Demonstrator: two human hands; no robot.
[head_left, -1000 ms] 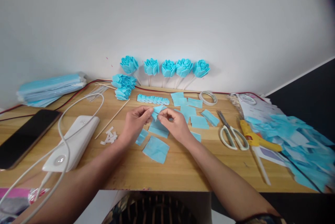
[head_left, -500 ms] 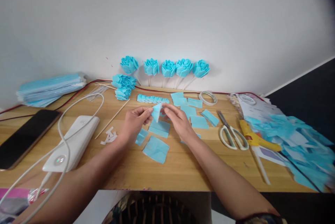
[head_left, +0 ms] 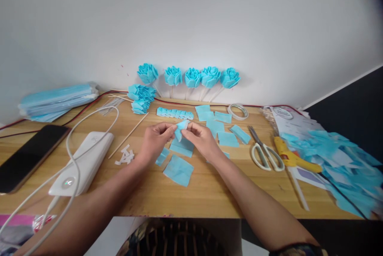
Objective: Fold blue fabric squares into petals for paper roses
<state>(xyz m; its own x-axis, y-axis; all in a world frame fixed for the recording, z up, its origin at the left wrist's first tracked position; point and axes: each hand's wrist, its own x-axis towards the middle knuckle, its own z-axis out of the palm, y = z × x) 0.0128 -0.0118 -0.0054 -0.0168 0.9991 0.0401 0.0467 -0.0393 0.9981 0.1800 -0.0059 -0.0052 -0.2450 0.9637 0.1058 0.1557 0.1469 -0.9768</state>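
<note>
Pinching 1 folded blue piece (head_left: 181, 127): left hand (head_left: 154, 141) and right hand (head_left: 204, 141) fingers clamped on it.

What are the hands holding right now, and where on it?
A small folded blue piece, pinched between both hands: left hand at its left edge, right hand at its right edge.

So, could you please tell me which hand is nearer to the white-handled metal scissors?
Right. The right hand is left of the white-handled metal scissors, apart from them; the left hand is farther left. Both pinch a small light-blue fabric piece.
</note>
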